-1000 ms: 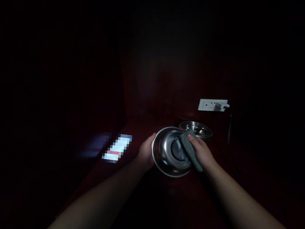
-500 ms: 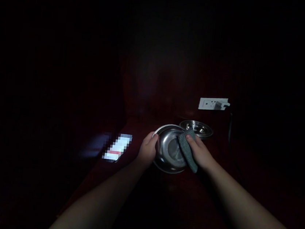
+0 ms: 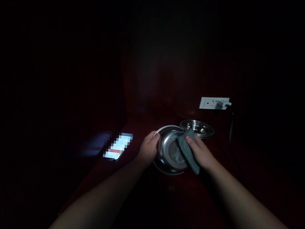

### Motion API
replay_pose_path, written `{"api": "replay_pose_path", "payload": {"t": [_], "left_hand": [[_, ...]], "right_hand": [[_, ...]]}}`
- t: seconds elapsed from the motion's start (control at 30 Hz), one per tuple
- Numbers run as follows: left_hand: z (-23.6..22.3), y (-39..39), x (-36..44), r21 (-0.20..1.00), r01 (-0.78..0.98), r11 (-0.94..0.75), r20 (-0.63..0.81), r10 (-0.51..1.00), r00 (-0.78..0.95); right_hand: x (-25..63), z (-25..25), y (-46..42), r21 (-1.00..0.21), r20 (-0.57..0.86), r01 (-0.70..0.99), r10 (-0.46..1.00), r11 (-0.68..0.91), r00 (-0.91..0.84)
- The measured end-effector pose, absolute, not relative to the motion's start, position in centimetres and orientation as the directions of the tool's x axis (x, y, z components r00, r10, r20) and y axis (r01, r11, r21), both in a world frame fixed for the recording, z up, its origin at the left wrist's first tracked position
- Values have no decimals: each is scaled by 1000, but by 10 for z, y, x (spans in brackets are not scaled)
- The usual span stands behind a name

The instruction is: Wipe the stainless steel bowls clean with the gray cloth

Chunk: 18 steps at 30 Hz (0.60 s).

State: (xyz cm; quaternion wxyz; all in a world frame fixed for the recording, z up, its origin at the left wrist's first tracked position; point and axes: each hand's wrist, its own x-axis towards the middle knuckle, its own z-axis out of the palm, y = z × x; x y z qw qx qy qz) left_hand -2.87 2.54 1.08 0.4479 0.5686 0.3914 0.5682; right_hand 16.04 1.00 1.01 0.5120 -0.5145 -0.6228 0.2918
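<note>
A shiny steel bowl [image 3: 168, 153] is held over a dark reddish table [image 3: 175, 205]. My left hand [image 3: 148, 149] grips its left rim, fingers curled over the edge. My right hand [image 3: 200, 153] presses a folded grey cloth [image 3: 188, 150] against the bowl's right inner side. A second steel bowl [image 3: 197, 128] sits on the table just behind, partly hidden by the cloth.
A lit phone [image 3: 118, 146] lies on the table to the left. A white wall socket [image 3: 213, 103] with a plug and a dark cable [image 3: 230, 127] is behind the bowls. The surroundings are too dark to make out.
The bowl has tilted flatter and dropped slightly. My left hand shifted onto the rim, and my right hand slid the cloth a little across the inside.
</note>
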Motion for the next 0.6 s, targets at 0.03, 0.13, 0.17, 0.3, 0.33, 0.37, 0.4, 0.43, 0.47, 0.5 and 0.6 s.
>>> {"api": "replay_pose_path", "payload": {"t": [0.03, 0.13, 0.17, 0.3, 0.33, 0.37, 0.4, 0.43, 0.47, 0.5, 0.6], "left_hand": [[10, 26, -29, 953, -63, -296, 299, 953, 46], [9, 27, -29, 950, -58, -305, 308, 951, 40], [9, 27, -29, 950, -61, -307, 309, 950, 40], [9, 28, -29, 951, -81, -299, 302, 952, 40], [9, 28, -29, 951, -83, -297, 300, 953, 38], [9, 28, -29, 952, -82, -295, 299, 953, 37], [9, 28, -29, 952, -83, -295, 298, 954, 36], [9, 28, -29, 952, -86, -294, 298, 954, 37], [9, 27, -29, 952, -89, -293, 297, 954, 38], [9, 27, -29, 953, -90, -290, 294, 955, 36], [11, 25, -28, 954, -77, -289, 291, 957, 15]], "right_hand": [[161, 10, 10, -887, 342, 347, 938, 304, 51], [161, 10, 10, -892, 335, 338, 941, 301, 45], [161, 10, 10, -895, 331, 329, 943, 300, 43], [161, 9, 11, -901, 327, 315, 944, 298, 40], [161, 9, 11, -900, 327, 318, 944, 299, 40], [161, 9, 11, -900, 327, 320, 944, 298, 40], [161, 9, 11, -899, 328, 320, 944, 298, 40], [160, 9, 10, -898, 330, 321, 943, 300, 42], [160, 9, 10, -897, 332, 323, 942, 302, 44], [160, 9, 10, -896, 333, 327, 942, 301, 47], [160, 8, 11, -890, 340, 338, 939, 305, 49]]}}
